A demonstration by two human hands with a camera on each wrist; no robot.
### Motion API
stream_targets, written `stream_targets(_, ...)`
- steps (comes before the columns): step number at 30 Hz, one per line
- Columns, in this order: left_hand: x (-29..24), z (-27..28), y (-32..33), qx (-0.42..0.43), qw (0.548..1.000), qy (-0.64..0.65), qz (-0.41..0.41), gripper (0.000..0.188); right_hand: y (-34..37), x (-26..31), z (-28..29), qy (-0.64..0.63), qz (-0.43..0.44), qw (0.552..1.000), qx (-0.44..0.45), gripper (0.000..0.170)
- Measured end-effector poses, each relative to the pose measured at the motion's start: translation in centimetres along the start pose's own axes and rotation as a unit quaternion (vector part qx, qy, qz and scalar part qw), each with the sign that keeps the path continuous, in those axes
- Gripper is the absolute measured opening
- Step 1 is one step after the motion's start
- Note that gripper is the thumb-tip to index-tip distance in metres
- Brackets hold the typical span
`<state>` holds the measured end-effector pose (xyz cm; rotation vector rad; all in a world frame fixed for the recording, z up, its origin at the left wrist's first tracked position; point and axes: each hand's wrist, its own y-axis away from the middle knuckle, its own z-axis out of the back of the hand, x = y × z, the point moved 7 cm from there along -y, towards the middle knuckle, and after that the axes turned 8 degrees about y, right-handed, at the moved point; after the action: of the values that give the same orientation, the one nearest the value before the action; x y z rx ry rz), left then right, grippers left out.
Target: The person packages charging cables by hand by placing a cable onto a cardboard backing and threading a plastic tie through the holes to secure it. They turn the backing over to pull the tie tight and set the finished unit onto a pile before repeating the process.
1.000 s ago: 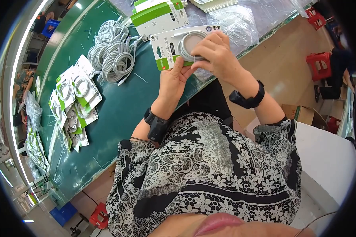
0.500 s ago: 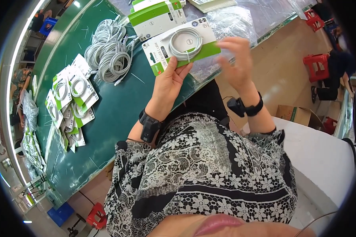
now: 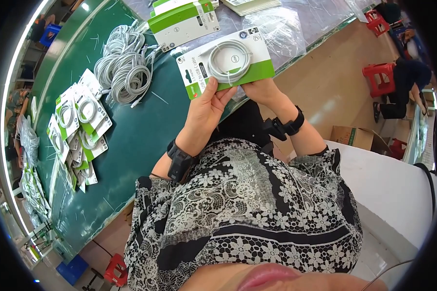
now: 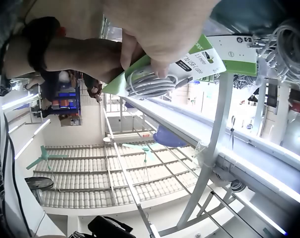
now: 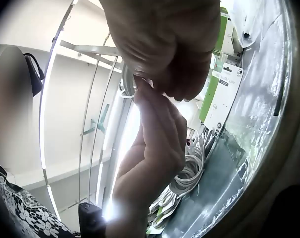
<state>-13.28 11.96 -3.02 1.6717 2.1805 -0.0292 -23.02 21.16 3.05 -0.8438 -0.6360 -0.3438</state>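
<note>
A white and green retail card point(image 3: 261, 67) printed "USB-C to USB-C Cable" carries a coiled white USB-C cable point(image 3: 248, 58) on its front. The left hand point(image 3: 202, 112) grips the card's near edge, thumb on the front beside the coil and fingers behind. The right hand point(image 3: 262, 91) is at the lower right edge with its fingers hidden behind the card in the head view. In the right wrist view, the right hand point(image 5: 165, 44) has its fingers bent, tips close to the fingertips of the left hand point(image 5: 157, 129); what they hold there I cannot tell.
Loose coiled cables point(image 3: 124, 68) lie heaped on the green table point(image 3: 145, 131). A pile of carded cables point(image 3: 80, 126) is to their left. A stack of cards point(image 3: 184, 26) and clear plastic film point(image 3: 277, 31) lie beyond the hands. Red stools point(image 3: 379, 80) stand off the table's right side.
The right hand has left the cable coil on the card's front, swung out to the right, and moved in behind the card's lower right edge. The left hand keeps holding the card.
</note>
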Motion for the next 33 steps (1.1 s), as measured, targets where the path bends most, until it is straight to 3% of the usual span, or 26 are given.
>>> stream_targets(3, 0.4, 0.1, -0.3, 0.011, 1.000, 0.010, 0.004, 0.031, 0.1, 0.8, -0.2, 0.143, 0.061, 0.988, 0.023, 0.042)
stream_targets(7, 0.6, -0.6, 0.3, 0.031, 0.999, 0.035, 0.011, 0.030, 0.9, -0.9, -0.7, 0.120, 0.017, 0.993, -0.002, 0.040)
stream_targets(10, -0.7, -3.0, 1.1, 0.122, 0.992, 0.015, -0.007, 0.031, 1.4, -1.7, 0.0, 0.047, -0.011, 0.999, -0.014, 0.037)
stream_targets(12, -1.3, -2.4, 0.8, 0.097, 0.995, 0.000, -0.024, 0.032, 1.5, -1.6, 0.5, 0.007, -0.020, 1.000, -0.009, 0.035)
stream_targets(14, -2.1, -2.0, -0.4, 0.060, 0.996, -0.041, -0.046, 0.033, 2.2, -3.9, 0.0, -0.062, -0.269, 0.957, 0.084, 0.033)
stream_targets(15, -2.2, -2.2, -0.7, 0.061, 0.996, -0.039, -0.048, 0.033, 3.4, -4.9, -0.5, -0.094, -0.392, 0.906, 0.126, 0.032)
stream_targets(16, -1.9, -2.2, -0.8, 0.064, 0.996, -0.039, -0.042, 0.033, 3.5, -4.5, -0.8, -0.093, -0.394, 0.905, 0.127, 0.032)
stream_targets(19, -1.0, -2.3, -0.6, 0.069, 0.997, -0.032, -0.029, 0.035, 1.4, -1.1, -1.4, -0.254, -0.206, 0.945, 0.007, 0.021)
stream_targets(20, -1.0, -2.3, -0.6, 0.063, 0.997, -0.026, -0.030, 0.034, 1.2, -1.2, -1.6, -0.253, -0.205, 0.946, 0.011, 0.021)
stream_targets(24, -1.2, -1.7, -0.3, 0.044, 0.998, -0.013, -0.039, 0.034, 0.8, -1.7, -1.7, -0.204, -0.173, 0.964, -0.018, 0.021)
stream_targets(28, -1.1, -1.3, -0.4, 0.039, 0.998, -0.014, -0.047, 0.035, 1.0, -2.7, -1.8, -0.116, -0.209, 0.969, 0.071, 0.030)
stream_targets(31, -1.0, -1.0, -0.5, 0.038, 0.998, -0.021, -0.053, 0.037, -0.1, -0.5, -0.9, 0.003, -0.038, 0.999, 0.000, 0.033)
stream_targets(33, -1.1, -1.2, -0.6, 0.053, 0.997, 0.002, -0.062, 0.039, -0.4, -0.2, -0.9, 0.016, -0.022, 0.999, -0.022, 0.034)
